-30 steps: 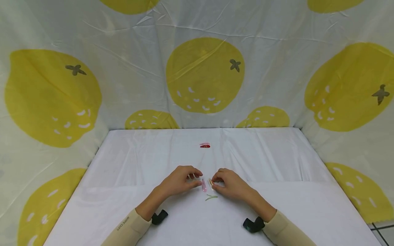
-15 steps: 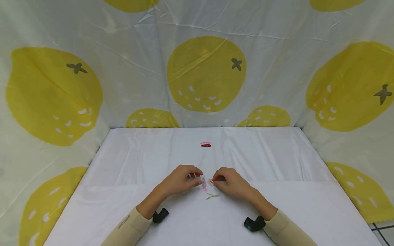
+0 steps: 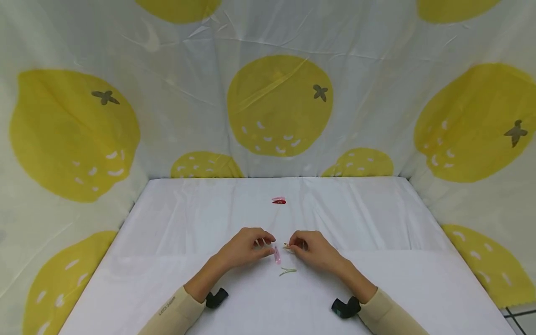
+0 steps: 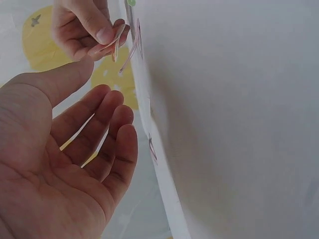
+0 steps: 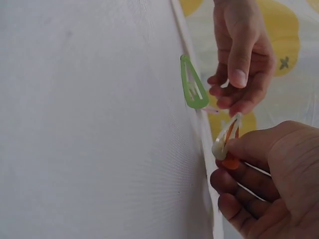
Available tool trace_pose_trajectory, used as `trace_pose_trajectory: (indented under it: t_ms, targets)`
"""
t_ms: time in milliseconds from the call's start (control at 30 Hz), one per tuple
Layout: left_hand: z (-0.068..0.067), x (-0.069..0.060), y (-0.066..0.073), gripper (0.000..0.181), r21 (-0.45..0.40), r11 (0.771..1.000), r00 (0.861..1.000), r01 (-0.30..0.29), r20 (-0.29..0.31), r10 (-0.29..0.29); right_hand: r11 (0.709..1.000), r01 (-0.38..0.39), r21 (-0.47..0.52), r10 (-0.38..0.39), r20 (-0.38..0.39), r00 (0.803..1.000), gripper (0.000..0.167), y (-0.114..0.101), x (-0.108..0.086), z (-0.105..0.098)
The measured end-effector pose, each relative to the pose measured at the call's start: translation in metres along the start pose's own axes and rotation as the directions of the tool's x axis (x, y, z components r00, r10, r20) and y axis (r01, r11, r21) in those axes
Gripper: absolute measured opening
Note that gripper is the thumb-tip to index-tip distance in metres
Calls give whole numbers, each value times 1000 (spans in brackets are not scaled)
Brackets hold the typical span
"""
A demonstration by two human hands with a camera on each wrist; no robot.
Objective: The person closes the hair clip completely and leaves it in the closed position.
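My right hand (image 3: 315,250) pinches a cream-and-orange snap hair clip (image 5: 231,139) between thumb and fingers. Its parts stand apart in a V in the left wrist view; whether it is one clip or two, I cannot tell. My left hand (image 3: 248,245) is held with fingers relaxed and nothing in them, as its palm (image 4: 55,189) shows. Beside its fingertips in the head view is a pink hair clip (image 3: 277,255). A green hair clip (image 5: 193,85) lies on the white cloth, nearer the person, its two arms spread.
Farther back on the white-covered table (image 3: 201,209) lie a red hair clip (image 3: 279,202) and a pale pink clip (image 3: 278,198), side by side. A lemon-patterned curtain (image 3: 180,102) surrounds the table's back and sides. Each wrist carries a black camera (image 3: 346,308).
The cream-and-orange hair clip has turned in my right fingers, from lengthwise to a more sideways, splayed look. My left hand, the pink clip and the green clip have stayed in place.
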State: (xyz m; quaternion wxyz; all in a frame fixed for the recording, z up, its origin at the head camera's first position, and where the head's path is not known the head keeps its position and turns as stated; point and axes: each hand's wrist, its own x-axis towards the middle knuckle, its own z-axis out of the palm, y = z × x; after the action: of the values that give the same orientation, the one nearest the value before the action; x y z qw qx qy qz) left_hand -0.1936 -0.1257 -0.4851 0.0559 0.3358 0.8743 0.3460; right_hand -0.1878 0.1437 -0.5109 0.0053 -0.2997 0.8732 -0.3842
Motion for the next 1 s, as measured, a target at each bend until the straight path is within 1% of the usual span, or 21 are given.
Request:
trace_pose_trajectory:
  t_ms: [167, 367, 600, 800, 1000]
  targets:
    - [1, -1, 2, 26, -1, 1000, 1000, -16, -12, 16, 999, 44, -9, -44, -30, 999, 17, 0, -1, 1]
    - [2, -1, 4, 27, -15, 1000, 1000, -7, -3, 7, 996, 87, 5, -86, -69, 994, 17, -2, 0, 1]
    - [4, 5, 8, 29, -16, 1000, 1000, 1, -9, -1, 994, 109, 0, -109, -106, 988, 15, -3, 4, 0]
    - [5, 13, 12, 31, -14, 1000, 999, -9, -34, 9, 994, 113, -4, -112, -122, 986, 14, -6, 8, -4]
    - [5, 18, 15, 27, -18, 1000, 997, -23, -81, 21, 989, 145, -24, -147, -163, 976, 15, -11, 12, -8]
